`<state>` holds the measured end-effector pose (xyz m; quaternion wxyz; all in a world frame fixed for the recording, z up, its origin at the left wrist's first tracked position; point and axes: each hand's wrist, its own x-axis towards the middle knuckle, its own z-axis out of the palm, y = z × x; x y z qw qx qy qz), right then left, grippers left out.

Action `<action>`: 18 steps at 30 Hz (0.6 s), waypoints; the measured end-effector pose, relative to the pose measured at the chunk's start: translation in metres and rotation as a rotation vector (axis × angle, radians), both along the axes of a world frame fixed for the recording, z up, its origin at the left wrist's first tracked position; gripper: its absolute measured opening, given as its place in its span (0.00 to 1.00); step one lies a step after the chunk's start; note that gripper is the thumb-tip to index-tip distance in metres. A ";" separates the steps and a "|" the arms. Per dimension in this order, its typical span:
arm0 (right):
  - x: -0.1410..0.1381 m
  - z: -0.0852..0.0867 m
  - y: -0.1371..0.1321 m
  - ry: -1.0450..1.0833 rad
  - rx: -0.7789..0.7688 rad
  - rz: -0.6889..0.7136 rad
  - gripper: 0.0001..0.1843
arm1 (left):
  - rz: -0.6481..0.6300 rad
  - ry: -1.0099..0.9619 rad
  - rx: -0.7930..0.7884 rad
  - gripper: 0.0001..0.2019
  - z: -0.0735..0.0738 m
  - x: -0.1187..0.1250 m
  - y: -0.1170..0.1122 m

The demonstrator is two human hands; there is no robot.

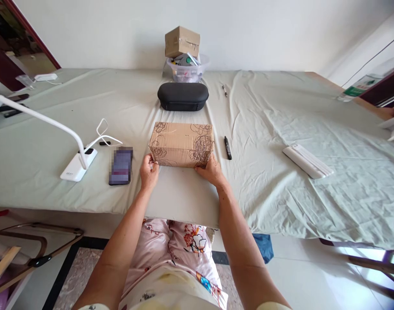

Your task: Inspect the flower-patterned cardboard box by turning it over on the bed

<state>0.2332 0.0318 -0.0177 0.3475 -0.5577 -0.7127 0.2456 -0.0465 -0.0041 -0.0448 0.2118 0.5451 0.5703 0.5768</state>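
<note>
Cardboard box [180, 137]: on the cloth-covered table [264, 116], between and just beyond the left hand [149, 171] and right hand [213, 170], long axis running from one to the other. Both are clamped on its near corners, neither closer. Outside the right grip, a black marker [228, 148]; outside the left, a phone [121, 166]; beyond the box, a black case [183, 96].

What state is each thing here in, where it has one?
Scribbled cardboard box: closed, held
Left hand: gripping box's left end
Right hand: gripping box's right end
Black case: closed
Marker: lying, apparently capped
Phone: screen up
Plastic tub: uncovered, filled
Plain box: taped, resting atop tub
Tablecloth: wrinkled
</note>
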 end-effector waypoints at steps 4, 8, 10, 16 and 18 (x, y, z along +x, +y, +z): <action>0.002 0.000 0.000 0.010 0.016 0.000 0.46 | 0.038 -0.115 0.000 0.13 0.009 0.007 -0.002; 0.003 0.007 -0.003 0.031 0.005 0.001 0.46 | 0.047 -0.108 0.005 0.14 0.009 0.006 -0.002; 0.004 0.016 -0.007 0.095 -0.004 0.031 0.47 | 0.086 -0.081 0.007 0.13 0.006 0.004 -0.001; 0.007 0.040 -0.019 0.379 0.054 0.065 0.39 | 0.252 -0.027 0.049 0.22 -0.002 -0.002 0.001; 0.006 0.041 -0.018 0.461 0.143 -0.052 0.41 | 0.278 0.029 0.117 0.29 0.001 0.001 -0.002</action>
